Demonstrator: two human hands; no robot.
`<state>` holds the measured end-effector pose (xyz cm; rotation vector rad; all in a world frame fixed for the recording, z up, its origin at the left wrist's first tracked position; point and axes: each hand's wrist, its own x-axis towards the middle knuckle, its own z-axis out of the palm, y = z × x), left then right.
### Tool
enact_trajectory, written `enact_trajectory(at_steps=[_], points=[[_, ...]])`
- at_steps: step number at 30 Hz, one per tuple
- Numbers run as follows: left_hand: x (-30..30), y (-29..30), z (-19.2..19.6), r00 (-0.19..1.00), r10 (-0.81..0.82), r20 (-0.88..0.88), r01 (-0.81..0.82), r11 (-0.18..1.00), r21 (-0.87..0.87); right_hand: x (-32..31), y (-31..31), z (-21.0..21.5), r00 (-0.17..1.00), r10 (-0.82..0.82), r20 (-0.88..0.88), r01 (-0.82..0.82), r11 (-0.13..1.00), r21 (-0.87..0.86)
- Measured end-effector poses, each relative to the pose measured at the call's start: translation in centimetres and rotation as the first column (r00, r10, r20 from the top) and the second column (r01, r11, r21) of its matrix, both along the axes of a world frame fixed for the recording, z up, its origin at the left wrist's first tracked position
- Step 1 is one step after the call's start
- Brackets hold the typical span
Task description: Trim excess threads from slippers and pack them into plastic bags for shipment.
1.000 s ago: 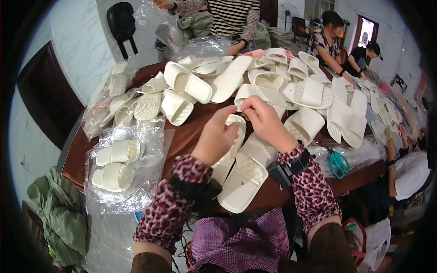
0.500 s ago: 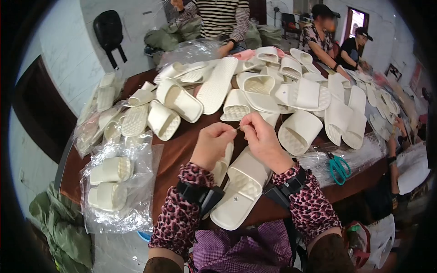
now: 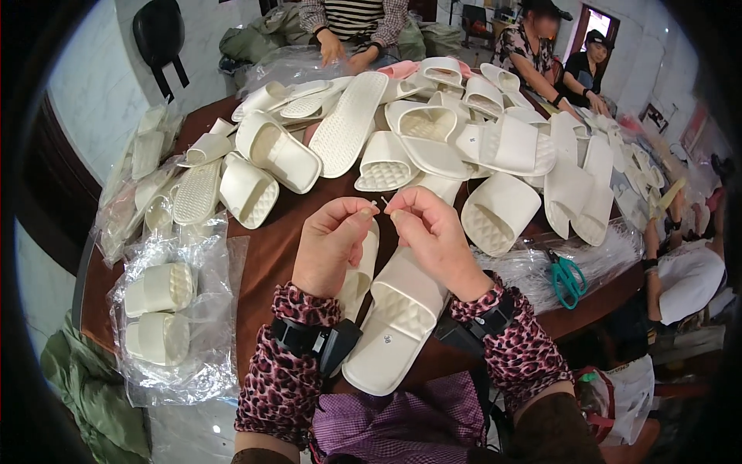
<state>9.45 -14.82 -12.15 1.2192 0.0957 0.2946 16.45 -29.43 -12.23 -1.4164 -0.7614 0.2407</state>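
My left hand (image 3: 336,241) is closed in a pinch, with a tiny pale sliver at its fingertips. Close beside it, my right hand (image 3: 433,238) also pinches a short pale strand, and a small gap parts the two sets of fingertips. What exactly these bits are is too small to tell. Below my wrists a cream slipper (image 3: 386,329) lies sole down, with a small size label on its insole. A second cream slipper (image 3: 357,282) sits to its left, partly covered by my left hand and sleeve.
Many loose cream slippers (image 3: 352,127) are heaped across the brown table (image 3: 267,263). A bagged slipper pair (image 3: 158,336) lies at left. Teal-handled scissors (image 3: 568,280) rest on clear plastic bags (image 3: 525,286) at right. Beyond the heap, a person in stripes (image 3: 348,23) handles clear plastic; others work farther right.
My hands have drawn slightly apart from a touching pinch, and a gap now shows between the fingertips. The person in stripes has brought a raised hand down to the plastic. The view has shifted a little.
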Motion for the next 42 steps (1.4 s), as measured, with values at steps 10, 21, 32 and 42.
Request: enact_trajectory(at_steps=[10, 21, 32, 42], points=[[-0.1, -0.2, 0.1, 1.000, 0.000, 0.012, 0.000, 1.000, 0.016, -0.3, 0.0, -0.1, 0.997, -0.072, -0.017, 0.071, 0.997, -0.022], [-0.1, 0.1, 0.0, 0.995, -0.098, -0.008, 0.098, 0.990, 0.106, 0.0, 0.2, -0.6, 0.994, -0.048, 0.101, 0.042, 0.997, 0.061], [-0.3, 0.6, -0.1, 0.984, -0.174, -0.030, 0.176, 0.980, 0.094, 0.1, -0.3, -0.1, 0.966, 0.003, 0.259, 0.008, 0.999, -0.042], [-0.4, 0.9, 0.2, 0.975, -0.217, -0.037, 0.218, 0.976, 0.015, 0.3, -0.3, -0.1, 0.963, 0.034, 0.268, -0.023, 0.999, -0.043]])
